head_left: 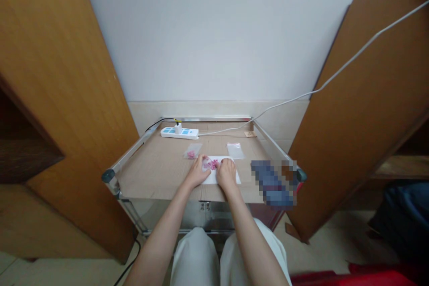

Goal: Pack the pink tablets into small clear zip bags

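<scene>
A white sheet of paper (211, 179) lies on the cardboard-covered tabletop (150, 174), with a small cluster of pink pieces (214, 164) on it. My left hand (197, 173) pinches the edge of a small clear plastic bag (205, 163) beside the pieces. To their right, my right hand (227, 172) is closed, its fingers curled down close to the pieces; what it holds, if anything, is hidden. Behind my left hand rests another clear bag (197, 147) with pink pieces inside. Beyond my right hand are flat clear bags (236, 151).
A white power strip (187, 133) with a plug sits at the table's back left; its white cable (278, 105) runs up to the right. A blurred dark item (273, 183) lies at the right edge. Metal rails (134, 149) border the table, and wooden panels (365, 98) flank it.
</scene>
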A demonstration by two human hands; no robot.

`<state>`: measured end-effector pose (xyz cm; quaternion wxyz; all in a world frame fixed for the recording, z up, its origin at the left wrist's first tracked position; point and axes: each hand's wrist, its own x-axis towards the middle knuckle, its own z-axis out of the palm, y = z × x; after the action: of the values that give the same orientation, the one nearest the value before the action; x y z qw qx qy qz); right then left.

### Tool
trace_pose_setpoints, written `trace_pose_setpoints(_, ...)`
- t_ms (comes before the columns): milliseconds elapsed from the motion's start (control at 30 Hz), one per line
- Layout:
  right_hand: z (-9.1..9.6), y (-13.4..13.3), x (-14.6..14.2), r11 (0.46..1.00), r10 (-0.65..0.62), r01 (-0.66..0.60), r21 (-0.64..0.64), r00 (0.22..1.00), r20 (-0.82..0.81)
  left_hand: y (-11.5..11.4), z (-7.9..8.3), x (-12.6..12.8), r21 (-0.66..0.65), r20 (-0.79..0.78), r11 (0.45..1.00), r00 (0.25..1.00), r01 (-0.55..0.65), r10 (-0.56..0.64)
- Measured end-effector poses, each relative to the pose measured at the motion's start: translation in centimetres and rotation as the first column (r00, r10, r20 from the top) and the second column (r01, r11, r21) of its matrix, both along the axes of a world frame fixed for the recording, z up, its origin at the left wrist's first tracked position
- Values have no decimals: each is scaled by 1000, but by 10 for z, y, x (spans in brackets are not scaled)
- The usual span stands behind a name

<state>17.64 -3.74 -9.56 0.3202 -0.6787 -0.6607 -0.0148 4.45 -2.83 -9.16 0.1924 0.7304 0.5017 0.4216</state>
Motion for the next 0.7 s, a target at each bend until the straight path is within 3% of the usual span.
trace_pose_setpoints(467, 4, 22, 14, 1000, -6, 5, -13, 989, -145, 2, -4, -1, -4, 45, 1000, 999, -2, 3)
trace_pose_setpoints(600, 8, 16, 20, 999, 3, -11, -52, 989, -148, 3, -5, -1, -21, 59, 1000, 998, -10, 11)
trace_pose_setpoints(700, 16, 3, 28, 990, 79, -90, -113, 992, -100, 4, -5, -1, -17, 56, 1000, 998, -8, 9)
